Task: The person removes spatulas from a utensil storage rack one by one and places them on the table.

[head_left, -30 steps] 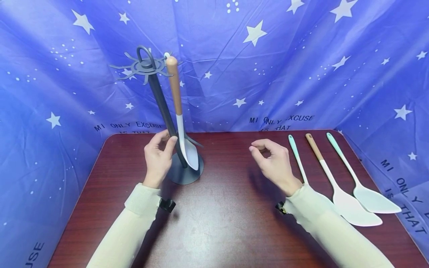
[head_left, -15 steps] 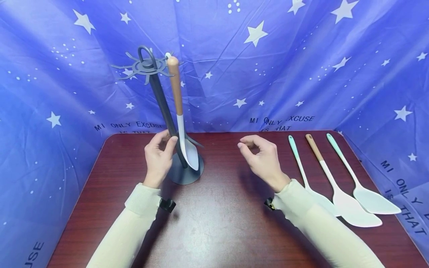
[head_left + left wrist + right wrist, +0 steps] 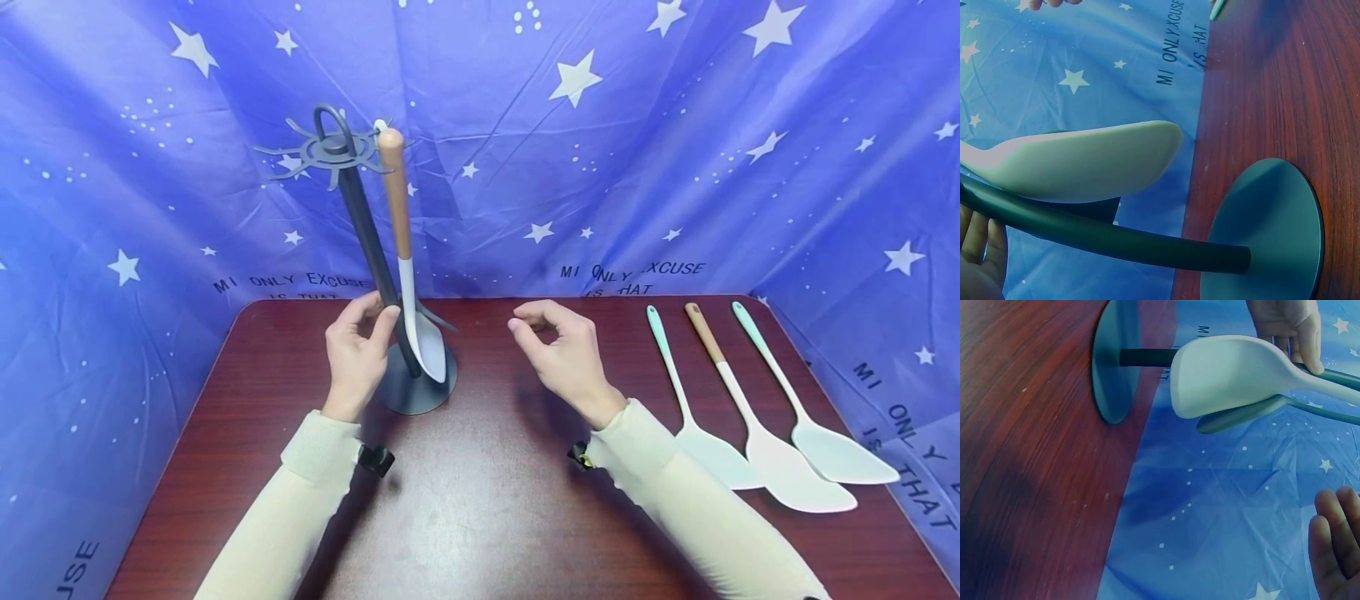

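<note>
In the head view my left hand (image 3: 358,354) holds the dark pole of a utensil stand (image 3: 365,229) between thumb and fingers, low down. A white spatula with a wooden handle (image 3: 395,196) hangs from the stand's hook ring. Behind its blade hangs a second, darker utensil (image 3: 1241,415), partly hidden, in the right wrist view. My right hand (image 3: 558,346) is in the air right of the stand, fingers loosely bent, holding nothing. In the right wrist view its fingers (image 3: 1335,540) show at the lower right, apart from the spatula.
On the right of the brown table (image 3: 480,500) lie a mint-handled turner (image 3: 712,458), a wooden-handled turner (image 3: 798,475) and another mint-handled turner (image 3: 840,450). Their blades are close together. A blue star-patterned cloth (image 3: 487,100) hangs behind and at both sides.
My right hand has moved left across the table, away from the turners and nearer the stand. My left hand stays on the pole; the hanging spatula looks unchanged.
</note>
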A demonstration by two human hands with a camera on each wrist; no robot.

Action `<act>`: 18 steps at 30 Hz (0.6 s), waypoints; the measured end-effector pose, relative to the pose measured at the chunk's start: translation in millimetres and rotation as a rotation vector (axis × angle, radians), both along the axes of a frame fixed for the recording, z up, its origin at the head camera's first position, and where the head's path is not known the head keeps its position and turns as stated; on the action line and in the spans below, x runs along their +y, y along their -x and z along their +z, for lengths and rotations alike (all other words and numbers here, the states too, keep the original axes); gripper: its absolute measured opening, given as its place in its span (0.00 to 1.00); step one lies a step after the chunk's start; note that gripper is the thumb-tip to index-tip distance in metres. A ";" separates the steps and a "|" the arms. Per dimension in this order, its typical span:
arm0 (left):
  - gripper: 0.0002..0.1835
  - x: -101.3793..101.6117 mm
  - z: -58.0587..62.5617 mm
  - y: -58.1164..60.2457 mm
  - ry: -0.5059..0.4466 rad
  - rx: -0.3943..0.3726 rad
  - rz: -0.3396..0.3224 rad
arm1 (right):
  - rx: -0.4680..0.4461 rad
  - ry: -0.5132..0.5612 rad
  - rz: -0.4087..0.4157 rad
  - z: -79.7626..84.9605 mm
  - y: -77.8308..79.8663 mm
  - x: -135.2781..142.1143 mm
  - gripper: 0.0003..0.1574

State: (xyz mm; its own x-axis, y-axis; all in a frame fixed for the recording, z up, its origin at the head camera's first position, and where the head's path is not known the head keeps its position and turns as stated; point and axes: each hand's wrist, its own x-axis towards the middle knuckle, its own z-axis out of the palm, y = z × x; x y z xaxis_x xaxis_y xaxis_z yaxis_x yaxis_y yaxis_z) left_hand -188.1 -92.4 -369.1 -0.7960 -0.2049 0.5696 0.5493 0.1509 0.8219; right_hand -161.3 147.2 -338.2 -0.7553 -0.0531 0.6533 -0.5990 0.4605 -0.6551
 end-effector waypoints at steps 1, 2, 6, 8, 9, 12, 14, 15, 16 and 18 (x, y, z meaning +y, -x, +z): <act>0.09 0.1 -0.1 0.0 -0.002 -0.002 -0.002 | -0.005 0.005 0.000 0.6 0.1 -1.0 0.07; 0.09 0.1 -0.1 0.0 -0.002 -0.001 -0.003 | -0.008 0.009 -0.002 0.7 0.5 -1.8 0.07; 0.09 0.2 -0.2 0.4 -0.002 0.003 0.001 | -0.012 0.022 0.010 -5.0 6.3 -3.3 0.07; 0.09 0.2 0.1 0.3 -0.004 0.004 0.002 | -0.009 0.023 0.019 -12.5 12.2 -2.8 0.08; 0.09 0.2 0.2 0.2 -0.003 0.002 0.003 | -0.006 0.023 0.024 -16.2 15.3 -2.6 0.08; 0.09 0.2 0.9 -0.2 0.002 -0.002 0.004 | -0.002 0.017 0.040 -24.8 22.0 -2.6 0.08; 0.09 0.2 1.5 -0.6 0.004 -0.007 0.003 | 0.001 0.009 0.050 -26.2 23.3 -3.7 0.07; 0.09 0.3 1.7 -0.7 0.004 -0.010 0.002 | 0.004 0.004 0.056 -26.4 23.7 -4.5 0.07; 0.10 0.2 2.0 -0.8 0.002 -0.012 0.000 | 0.005 -0.001 0.063 -26.7 24.0 -5.2 0.07; 0.10 0.3 2.3 -1.0 -0.001 -0.016 -0.003 | 0.011 -0.015 0.077 -26.8 24.5 -6.8 0.06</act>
State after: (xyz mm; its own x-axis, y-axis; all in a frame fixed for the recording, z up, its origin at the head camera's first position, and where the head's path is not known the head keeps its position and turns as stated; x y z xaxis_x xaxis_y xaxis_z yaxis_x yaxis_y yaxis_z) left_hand -187.1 -92.1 -366.8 -0.8058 -0.2029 0.5564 0.5362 0.1488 0.8309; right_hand -185.8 140.4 -365.0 -0.7415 -0.1199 0.6602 -0.6399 0.4225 -0.6419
